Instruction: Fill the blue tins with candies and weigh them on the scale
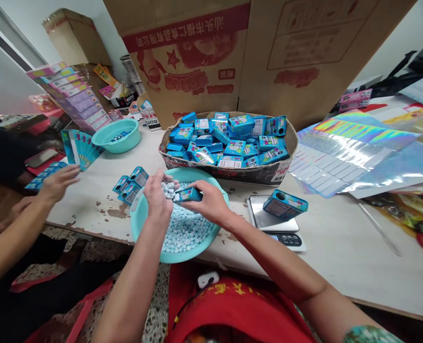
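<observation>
Pale blue candies [188,233] fill much of a turquoise basin [136,224] at the table's front edge. Over its far part my left hand [157,195] is cupped around a small heap of the candies. My right hand [211,202] grips a small blue candy box [189,194] lying on its side, one end against the heap. Whether candies are inside that box is hidden. Left of the basin stand several blue boxes [130,186] in a cluster. A blue box [286,205] rests on a digital scale [292,240] to the right.
Behind the basin, a cut-down carton [197,171] is heaped with blue boxes. A large cardboard box [247,95] stands behind it. Shiny holographic sheets [350,152] spread at right. A smaller turquoise bowl [133,138] sits at left, near a co-worker's hands [56,183] and folded blue cards.
</observation>
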Demonstrator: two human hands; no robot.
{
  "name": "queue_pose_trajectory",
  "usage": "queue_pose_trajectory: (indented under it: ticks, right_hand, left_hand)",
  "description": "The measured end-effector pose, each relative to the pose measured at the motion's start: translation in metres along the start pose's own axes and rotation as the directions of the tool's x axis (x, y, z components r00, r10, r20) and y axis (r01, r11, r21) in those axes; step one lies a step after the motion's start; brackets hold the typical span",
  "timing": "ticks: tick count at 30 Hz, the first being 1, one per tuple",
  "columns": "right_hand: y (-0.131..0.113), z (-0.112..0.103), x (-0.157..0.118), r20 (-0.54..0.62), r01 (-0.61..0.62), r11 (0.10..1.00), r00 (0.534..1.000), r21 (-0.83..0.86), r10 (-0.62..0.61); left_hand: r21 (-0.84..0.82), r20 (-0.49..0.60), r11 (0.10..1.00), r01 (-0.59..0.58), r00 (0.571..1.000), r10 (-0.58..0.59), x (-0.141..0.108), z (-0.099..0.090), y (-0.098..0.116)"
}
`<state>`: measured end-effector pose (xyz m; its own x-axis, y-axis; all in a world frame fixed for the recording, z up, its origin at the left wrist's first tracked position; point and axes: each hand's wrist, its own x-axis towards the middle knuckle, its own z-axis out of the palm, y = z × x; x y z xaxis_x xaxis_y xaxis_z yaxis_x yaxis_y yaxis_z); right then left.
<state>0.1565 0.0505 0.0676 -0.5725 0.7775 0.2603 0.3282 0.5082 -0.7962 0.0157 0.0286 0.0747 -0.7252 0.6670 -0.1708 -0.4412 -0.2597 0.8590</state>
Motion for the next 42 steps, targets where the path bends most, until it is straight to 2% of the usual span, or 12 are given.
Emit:
queue_pose_trajectory:
  ticks: [17,21,24,29,31,33,35,37,38,39,41,42]
  right_hand:
    - [0.001,0.005,-0.005,-0.027,-0.033,0.998,0.999,0.061,0.035]
    - [0.0,0.01,-0.004,-0.05,-0.064,0.998,0.997,0.014,0.065]
    - [0.004,0.011,-0.004,-0.026,-0.082,0.996,0.996,0.023,0.083]
    - [0.006,0.002,-0.01,-0.04,-0.107,0.971,0.992,0.215,0.118]
    - [0.003,-0.008,-0.015,-0.044,-0.127,0.928,0.988,0.351,0.151]
    - [-0.001,-0.025,-0.023,-0.051,-0.136,0.86,0.981,0.492,0.185]
    - [-0.004,-0.052,-0.039,-0.096,-0.123,0.804,0.971,0.581,0.218]
    - [-0.003,-0.087,-0.062,-0.217,-0.09,0.805,0.94,0.586,0.263]
    - [0.0,-0.107,-0.075,-0.312,-0.062,0.829,0.908,0.556,0.278]
    - [0.004,-0.128,-0.09,-0.428,-0.034,0.862,0.858,0.506,0.285]
    - [0.018,-0.168,-0.12,-0.682,0.005,0.937,0.687,0.349,0.25]
    - [0.029,-0.185,-0.134,-0.782,-0.011,0.966,0.584,0.26,0.217]
  left_hand:
    - [0.051,0.024,0.996,-0.067,0.998,0.066,-0.013,0.005,0.001]
    - [0.139,0.062,0.984,-0.11,0.993,0.102,-0.009,0.004,-0.006]
    - [0.128,0.074,0.992,0.004,0.997,-0.013,-0.005,0.001,-0.007]
    - [-0.008,0.154,0.988,0.153,0.977,-0.15,-0.001,-0.006,0.015]
    - [-0.052,0.112,0.976,0.212,0.972,-0.205,0.002,-0.011,0.021]
    - [-0.04,0.0,0.96,0.278,0.961,-0.278,0.005,-0.02,0.017]
    - [0.07,-0.019,0.897,0.436,0.9,-0.436,0.006,-0.031,0.008]
    - [0.206,0.07,0.797,0.567,0.804,-0.59,0.007,-0.043,-0.004]
    - [0.246,0.116,0.777,0.579,0.779,-0.617,0.007,-0.048,-0.009]
    - [0.263,0.133,0.784,0.562,0.784,-0.606,0.007,-0.052,-0.013]
    - [0.302,0.101,0.799,0.52,0.816,-0.57,0.007,-0.056,-0.02]
    - [0.346,0.086,0.779,0.524,0.809,-0.582,0.007,-0.055,-0.022]
